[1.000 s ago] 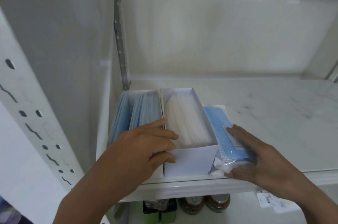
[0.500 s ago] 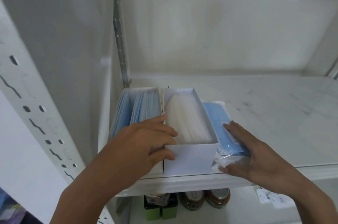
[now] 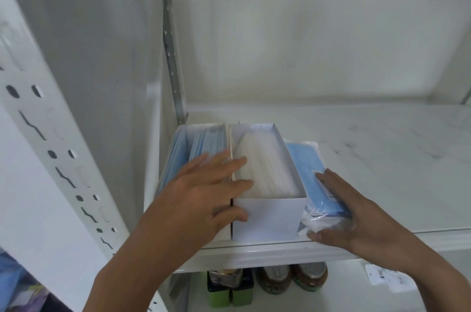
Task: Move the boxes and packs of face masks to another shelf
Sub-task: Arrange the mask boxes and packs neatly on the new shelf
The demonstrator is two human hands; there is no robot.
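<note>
Two open boxes stand side by side at the left end of a white shelf (image 3: 382, 158). The left box (image 3: 201, 143) holds blue face masks. The white box (image 3: 267, 220) beside it holds white masks. To its right lies a clear plastic pack of blue masks (image 3: 305, 166). My left hand (image 3: 204, 197) lies spread across the tops of both boxes, its thumb on the white box's front wall. My right hand (image 3: 356, 215) grips the pack's near end, fingers on top and thumb under the front.
The shelf's side wall is close on the left, with a perforated upright (image 3: 51, 146) in front. On the lower shelf stand two jars (image 3: 309, 278) and green containers (image 3: 229, 288). A white labelled item (image 3: 382, 278) lies below at right.
My left hand has let go of the left box's front and spread its fingers to the right over the white box. My right hand stays on the pack.
</note>
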